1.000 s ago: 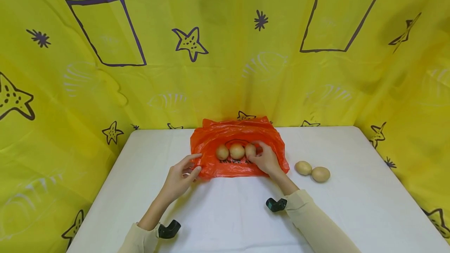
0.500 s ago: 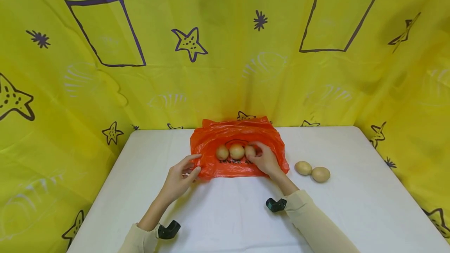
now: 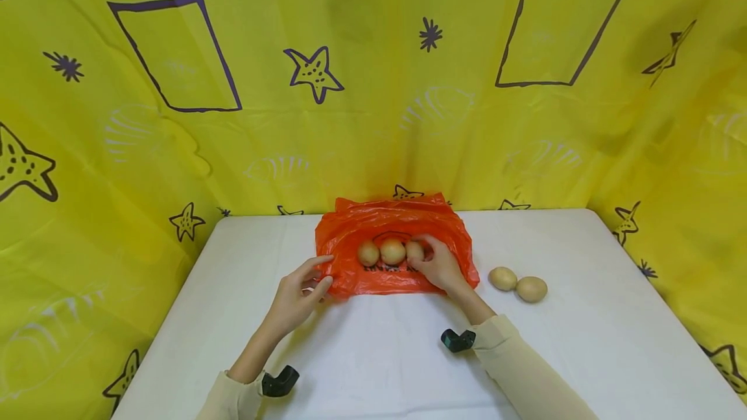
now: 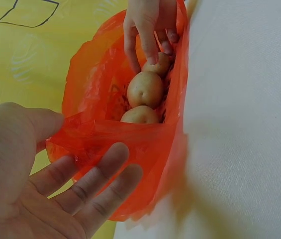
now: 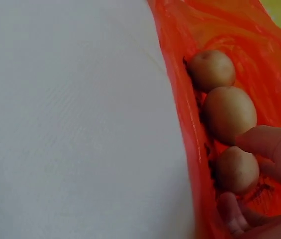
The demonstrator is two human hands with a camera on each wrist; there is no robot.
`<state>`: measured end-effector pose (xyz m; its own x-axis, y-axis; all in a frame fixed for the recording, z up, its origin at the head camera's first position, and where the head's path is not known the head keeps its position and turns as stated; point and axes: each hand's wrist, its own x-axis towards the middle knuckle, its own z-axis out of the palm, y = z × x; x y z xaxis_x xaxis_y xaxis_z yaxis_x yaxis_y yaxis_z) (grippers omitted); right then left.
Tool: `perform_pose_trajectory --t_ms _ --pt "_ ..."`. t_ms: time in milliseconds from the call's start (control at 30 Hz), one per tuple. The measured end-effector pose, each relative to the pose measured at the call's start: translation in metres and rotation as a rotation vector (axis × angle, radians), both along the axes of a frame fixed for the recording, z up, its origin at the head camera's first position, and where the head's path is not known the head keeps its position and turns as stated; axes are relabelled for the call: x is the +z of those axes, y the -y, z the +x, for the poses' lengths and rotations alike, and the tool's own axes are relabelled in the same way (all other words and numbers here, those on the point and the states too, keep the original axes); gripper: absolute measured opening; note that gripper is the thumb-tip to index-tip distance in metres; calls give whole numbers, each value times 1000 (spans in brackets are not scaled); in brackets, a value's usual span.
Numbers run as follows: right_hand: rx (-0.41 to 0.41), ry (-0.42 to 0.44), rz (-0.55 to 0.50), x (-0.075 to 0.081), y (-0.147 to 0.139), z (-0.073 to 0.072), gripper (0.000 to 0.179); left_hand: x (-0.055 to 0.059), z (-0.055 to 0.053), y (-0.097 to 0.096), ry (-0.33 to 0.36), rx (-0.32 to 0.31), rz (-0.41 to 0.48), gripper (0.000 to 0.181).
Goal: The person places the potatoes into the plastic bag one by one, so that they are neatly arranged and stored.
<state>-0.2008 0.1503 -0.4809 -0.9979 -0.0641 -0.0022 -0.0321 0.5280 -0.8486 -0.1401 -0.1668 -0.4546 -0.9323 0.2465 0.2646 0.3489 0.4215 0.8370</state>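
A crinkled red plastic bag [image 3: 397, 212] lies at the back of the table with its mouth spread, and three tan potatoes sit in a row on it. My right hand [image 3: 440, 264] holds the rightmost potato [image 5: 237, 170], thumb on one side and fingers on the other. Beside that one are the middle potato [image 4: 145, 90] and the left potato [image 3: 368, 253]. At the bag's left side is my left hand [image 3: 297, 297], its fingers spread and a gap between thumb and forefinger. In the left wrist view its fingertips [image 4: 115, 153] reach the red film, which partly hides the nearest potato.
Two loose potatoes, one nearer the bag [image 3: 503, 279] and one farther right [image 3: 532, 289], lie on the white table [image 3: 385, 355]. A yellow curtain [image 3: 373, 128] with dark drawings rises right behind the bag and along both sides.
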Motion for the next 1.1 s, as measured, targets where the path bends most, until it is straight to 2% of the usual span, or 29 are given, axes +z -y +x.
perform_pose_trajectory --t_ms 367,700,900,1100 --pt "57 -109 140 18 9 14 55 -1 1 0 7 0 12 38" --pt "106 -161 141 31 12 30 58 -1 0 0 -9 -10 27 38" --pt "147 -168 113 38 11 37 59 -1 1 0 -11 -13 31 38" --pt "196 -220 57 46 6 44 59 -3 -1 0 -40 -23 22 36"
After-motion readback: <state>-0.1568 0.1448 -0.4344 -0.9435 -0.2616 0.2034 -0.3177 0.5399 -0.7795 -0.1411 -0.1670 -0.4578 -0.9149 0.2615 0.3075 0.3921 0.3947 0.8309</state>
